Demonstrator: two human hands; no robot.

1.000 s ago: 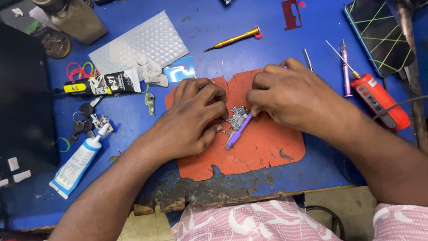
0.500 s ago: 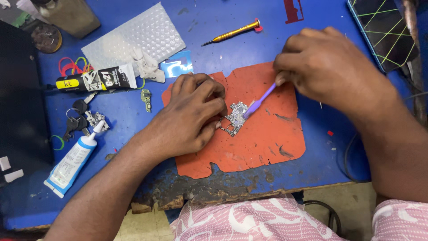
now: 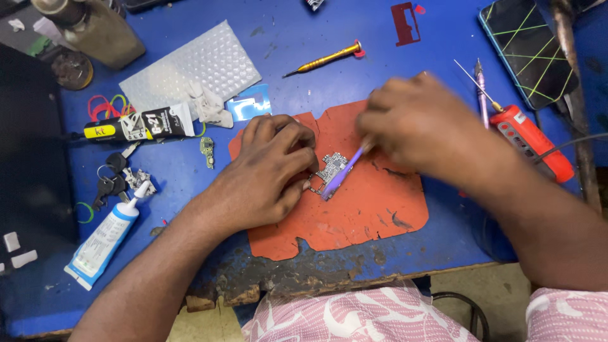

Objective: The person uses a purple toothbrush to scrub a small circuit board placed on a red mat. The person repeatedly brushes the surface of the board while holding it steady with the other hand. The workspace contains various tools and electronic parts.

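Nearest the camera, past the pink patterned cloth at the lap, the chipped front edge of the blue surface [image 3: 405,250] shows bare wood where the paint has worn off. On it lies an orange work mat [image 3: 367,209].

At the mat's middle sits the small circuit board [image 3: 330,168], bare and out of any housing. The left hand [image 3: 269,174] comes in from 7 o'clock, its fingers [image 3: 297,142] curled down and pressing on the board's left edge to pin it. The right hand [image 3: 418,126], blurred, comes in from 4 o'clock with its fingers closed around a purple brush [image 3: 342,174], whose tip rests on the board's right side.

By the look of it, the board is mid-cleaning: it is already stripped out and pinned for brushing, and nothing shows it going back into a case yet.

At 9 o'clock from the board lie a white glue tube [image 3: 104,237], a bunch of keys [image 3: 111,177] and a black glue tube [image 3: 136,125]. At 3 o'clock lies a red tool [image 3: 532,142] with a thin probe. Farther off, at 11 o'clock, is a bubble-wrap pouch [image 3: 190,69]; at 12 o'clock a gold screwdriver [image 3: 326,59]; at 1 o'clock a phone [image 3: 529,47] with a cracked screen.
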